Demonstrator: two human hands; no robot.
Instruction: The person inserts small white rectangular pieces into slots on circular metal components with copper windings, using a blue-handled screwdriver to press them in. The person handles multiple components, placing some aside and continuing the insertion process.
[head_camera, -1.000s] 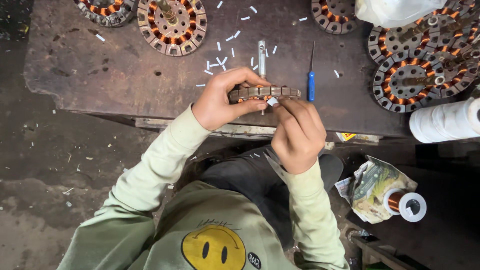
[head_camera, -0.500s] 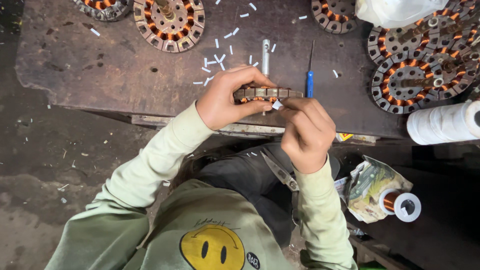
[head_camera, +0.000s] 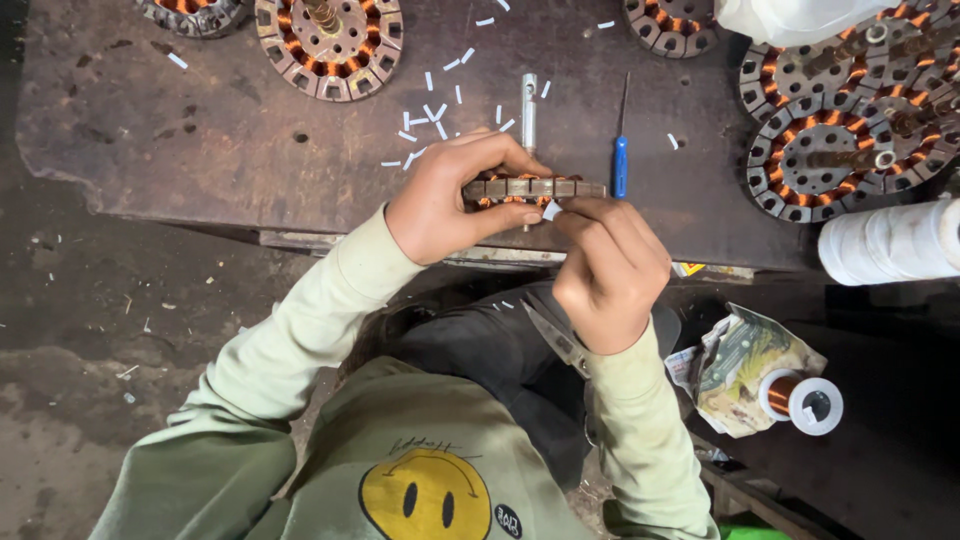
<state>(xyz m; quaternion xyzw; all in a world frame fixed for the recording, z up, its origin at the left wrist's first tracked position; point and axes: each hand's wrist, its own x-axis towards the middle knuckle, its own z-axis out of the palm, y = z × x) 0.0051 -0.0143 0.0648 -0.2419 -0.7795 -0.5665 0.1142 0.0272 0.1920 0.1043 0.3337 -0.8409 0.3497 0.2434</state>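
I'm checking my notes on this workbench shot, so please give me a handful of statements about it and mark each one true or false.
1. The left hand holds a slotted motor core edge-on over the bench. True.
2. The right hand pinches a small white slip against the core. True.
3. The blue-handled screwdriver is in the right hand's grip. False: it lies on the metal bench, beyond the core.
4. The spool of copper wire stands on the bench top. False: it sits lower down to the right, beside crumpled paper.
5. White slips lie scattered on the bench. True.
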